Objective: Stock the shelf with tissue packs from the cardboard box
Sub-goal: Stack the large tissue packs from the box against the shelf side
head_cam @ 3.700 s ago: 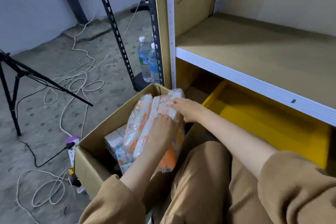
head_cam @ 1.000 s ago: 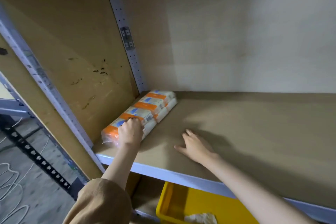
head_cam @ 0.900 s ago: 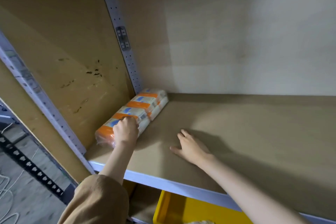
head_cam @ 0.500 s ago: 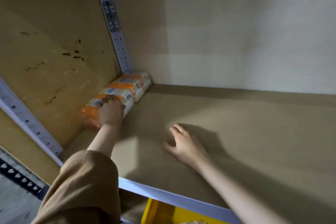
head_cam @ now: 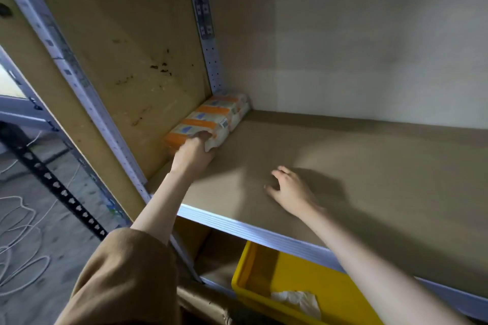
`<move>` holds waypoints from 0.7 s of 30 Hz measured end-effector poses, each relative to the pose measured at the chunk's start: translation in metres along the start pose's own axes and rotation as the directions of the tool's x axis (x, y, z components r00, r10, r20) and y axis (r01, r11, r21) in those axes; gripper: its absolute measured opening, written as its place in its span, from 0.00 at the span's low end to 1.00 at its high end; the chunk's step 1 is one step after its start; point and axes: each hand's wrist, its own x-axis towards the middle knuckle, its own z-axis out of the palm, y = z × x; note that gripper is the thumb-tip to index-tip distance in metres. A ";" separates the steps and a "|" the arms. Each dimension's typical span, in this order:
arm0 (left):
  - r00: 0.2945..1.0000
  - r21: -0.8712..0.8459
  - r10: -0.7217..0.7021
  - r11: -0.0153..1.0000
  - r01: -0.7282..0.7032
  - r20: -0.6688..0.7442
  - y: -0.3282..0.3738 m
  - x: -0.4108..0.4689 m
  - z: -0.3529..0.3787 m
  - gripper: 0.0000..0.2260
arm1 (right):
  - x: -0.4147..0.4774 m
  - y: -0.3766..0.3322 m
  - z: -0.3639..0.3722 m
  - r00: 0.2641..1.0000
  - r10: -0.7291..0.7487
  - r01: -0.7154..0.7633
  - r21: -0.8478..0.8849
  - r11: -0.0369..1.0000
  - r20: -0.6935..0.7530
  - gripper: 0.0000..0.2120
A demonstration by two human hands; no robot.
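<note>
At ten o'clock the left hand grips the tissue pack, likely seating it in the shelf corner, while the right hand rests empty, fingers loosely spread, probably bracing

Pale wall behind, stained fibreboard side panel, grey concrete floor strewn with white cables
</note>
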 end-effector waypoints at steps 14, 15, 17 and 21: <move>0.981 0.002 -0.051 0.999 0.051 0.185 -0.059 -0.239 -0.001 0.14 | -0.138 -0.072 0.061 0.948 -0.300 0.286 0.128 0.950 0.108 0.19; 0.979 0.002 -0.075 0.997 0.076 0.191 -0.065 -0.256 0.001 0.14 | -0.148 -0.074 0.070 0.941 -0.305 0.288 0.126 0.949 0.147 0.19; 0.968 0.031 -0.119 0.993 0.115 0.221 -0.076 -0.289 0.007 0.15 | -0.163 -0.077 0.087 0.926 -0.309 0.290 0.114 0.950 0.215 0.19; 0.934 0.051 -0.209 0.978 0.203 0.289 -0.098 -0.337 0.025 0.17 | -0.186 -0.081 0.119 0.891 -0.317 0.311 0.072 0.948 0.324 0.21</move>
